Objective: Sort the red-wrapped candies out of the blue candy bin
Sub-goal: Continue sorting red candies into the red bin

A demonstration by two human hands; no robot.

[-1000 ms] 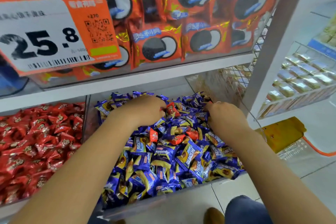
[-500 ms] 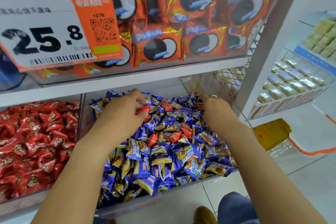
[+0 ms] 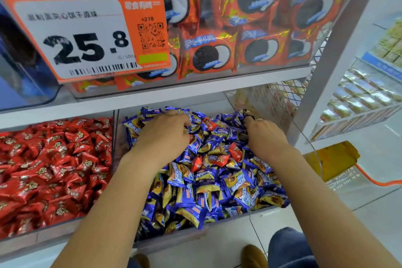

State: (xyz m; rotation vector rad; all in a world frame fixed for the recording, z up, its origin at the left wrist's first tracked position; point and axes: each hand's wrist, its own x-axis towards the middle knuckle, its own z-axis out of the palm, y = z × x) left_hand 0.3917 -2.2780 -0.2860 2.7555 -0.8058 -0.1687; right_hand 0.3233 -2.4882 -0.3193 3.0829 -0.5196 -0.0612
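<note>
Clearly, your biggest concern was the blue candy bin (image 3: pixel 239 222), the clear box on the lower shelf, heaped high with blue wrappers. Just beside it on your left stood the red candy bin (image 3: pixel 54 172), full of red pieces. Your left hand (image 3: pixel 165 135) lay on the far left part of the heap with the fingers curled down into the wrappers; I could not tell if it held anything. Your right hand (image 3: pixel 264 135) was at the far right corner, fingers also curled under, and what they gripped was hidden.

Several red-wrapped candies (image 3: pixel 219 160) lay on top between your hands, one more (image 3: pixel 210 125) near the back, so the sorting was, in my judgement, far from finished.

What could go wrong: the heap was loose and steep toward the front wall, so a sweeping move could push blue pieces over the edge to the floor. Digging could also bury the red ones.

The middle red candy lay with its long axis about left to right; the one right of it (image 3: pixel 236 151) pointed up and tilted.
</note>
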